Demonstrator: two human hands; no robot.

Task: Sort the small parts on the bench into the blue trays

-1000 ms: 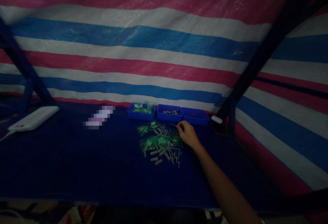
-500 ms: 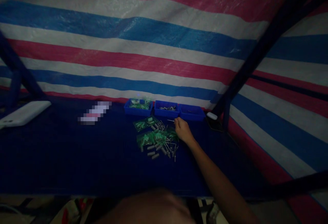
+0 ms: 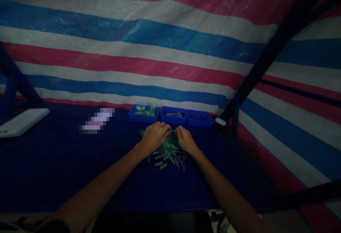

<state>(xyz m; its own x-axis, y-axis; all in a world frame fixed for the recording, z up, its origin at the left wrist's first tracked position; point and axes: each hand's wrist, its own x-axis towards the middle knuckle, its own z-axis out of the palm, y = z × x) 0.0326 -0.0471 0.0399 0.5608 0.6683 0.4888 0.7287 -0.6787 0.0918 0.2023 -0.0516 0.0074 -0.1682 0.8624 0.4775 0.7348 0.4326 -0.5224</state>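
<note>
Both my hands meet over a heap of small parts (image 3: 167, 156) on the dark blue table (image 3: 66, 176): green pieces, grey cylinders and thin metal pins. My left hand (image 3: 154, 136) is curled with its fingertips pinched, and my right hand (image 3: 185, 140) is pinched too. A thin metal pin (image 3: 173, 131) runs between the two sets of fingertips. The hands cover most of the green pieces.
Three blue trays (image 3: 173, 116) stand in a row behind the heap, against a red, white and blue striped tarp. A white flat device (image 3: 22, 122) lies far left. A small white object (image 3: 220, 121) sits by a dark frame post (image 3: 266, 55) at right.
My left arm has come in from below and its hand now meets the right hand over the heap. The right hand has shifted slightly nearer with the pin.
</note>
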